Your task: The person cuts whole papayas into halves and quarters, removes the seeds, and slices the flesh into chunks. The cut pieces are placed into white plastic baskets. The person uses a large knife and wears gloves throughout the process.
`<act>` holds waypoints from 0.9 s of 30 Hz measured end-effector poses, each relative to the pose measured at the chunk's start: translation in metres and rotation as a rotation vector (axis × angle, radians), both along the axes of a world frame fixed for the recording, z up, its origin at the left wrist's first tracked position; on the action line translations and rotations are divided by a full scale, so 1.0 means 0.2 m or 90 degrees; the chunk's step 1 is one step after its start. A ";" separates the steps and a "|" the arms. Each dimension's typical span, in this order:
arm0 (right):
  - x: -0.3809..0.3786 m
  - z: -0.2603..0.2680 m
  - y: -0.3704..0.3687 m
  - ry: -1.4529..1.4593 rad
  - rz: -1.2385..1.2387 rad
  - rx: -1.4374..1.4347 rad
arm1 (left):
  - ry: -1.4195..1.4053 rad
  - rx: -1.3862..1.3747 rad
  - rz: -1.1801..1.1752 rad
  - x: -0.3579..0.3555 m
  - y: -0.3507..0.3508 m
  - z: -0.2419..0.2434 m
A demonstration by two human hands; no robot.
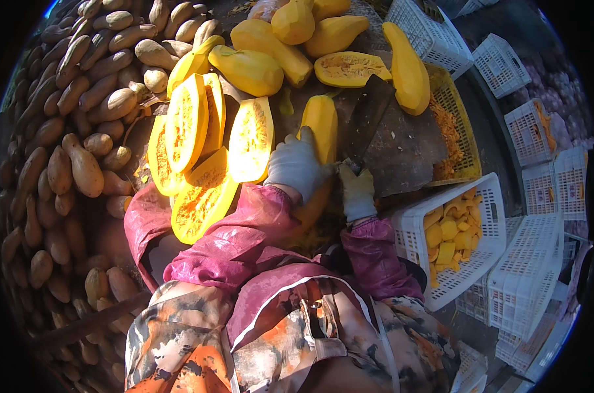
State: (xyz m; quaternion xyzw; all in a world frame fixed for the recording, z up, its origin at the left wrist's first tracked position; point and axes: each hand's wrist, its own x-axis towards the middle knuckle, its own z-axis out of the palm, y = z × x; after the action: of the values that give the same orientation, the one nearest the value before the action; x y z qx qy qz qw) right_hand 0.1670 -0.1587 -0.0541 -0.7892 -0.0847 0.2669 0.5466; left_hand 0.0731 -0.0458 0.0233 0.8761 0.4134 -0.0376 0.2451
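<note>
My left hand (299,164), in a pale work glove, grips a peeled yellow squash (320,120) that lies lengthwise before me; its near end is in shade. My right hand (357,190), gloved too, is closed on the handle of a cleaver. The cleaver's broad dark blade (370,115) points away from me, just right of the squash and apart from it. Left of my left hand lie halved squashes with orange pulp and seeds showing, among them an upright half (251,140) and a lower half (203,196). Several peeled whole squashes (247,71) lie beyond.
Unpeeled tan squashes (83,164) are heaped along the left. A yellow crate (466,132) with scooped pulp (449,142) stands at right. Nearer, a tilted white crate (491,245) holds cut yellow chunks (449,240). More white crates (525,275) stand farther right. A wooden board (405,152) lies under the blade.
</note>
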 end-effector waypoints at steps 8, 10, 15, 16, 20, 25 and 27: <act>-0.18 -0.06 -0.28 0.348 -0.232 0.322 | -0.045 0.026 -0.371 0.22 -0.08 -0.06; -0.12 -0.16 -0.32 0.437 -0.220 0.366 | -0.035 0.033 -0.445 0.38 -0.09 -0.11; -0.22 -0.19 -0.34 0.192 -0.182 0.440 | -0.055 -0.024 -0.333 0.55 -0.09 -0.23; -0.24 -0.19 -0.35 0.267 -0.161 0.537 | -0.054 -0.013 -0.334 0.56 -0.10 -0.23; -0.22 -0.28 -0.42 0.334 -0.087 0.513 | -0.062 0.020 -0.387 0.65 -0.11 -0.30; -0.17 -0.18 -0.38 0.354 -0.198 0.545 | 0.049 0.015 -0.595 0.77 -0.12 -0.04; -0.09 0.03 -0.43 0.210 -0.265 0.415 | 0.054 0.066 -0.630 0.78 -0.10 -0.03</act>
State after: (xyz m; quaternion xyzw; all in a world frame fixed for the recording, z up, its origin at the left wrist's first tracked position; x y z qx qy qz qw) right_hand 0.1488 -0.2451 -0.0475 -0.5216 0.0854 0.2328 0.8163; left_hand 0.2283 -0.0662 0.0180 0.9760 -0.0410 -0.1644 0.1369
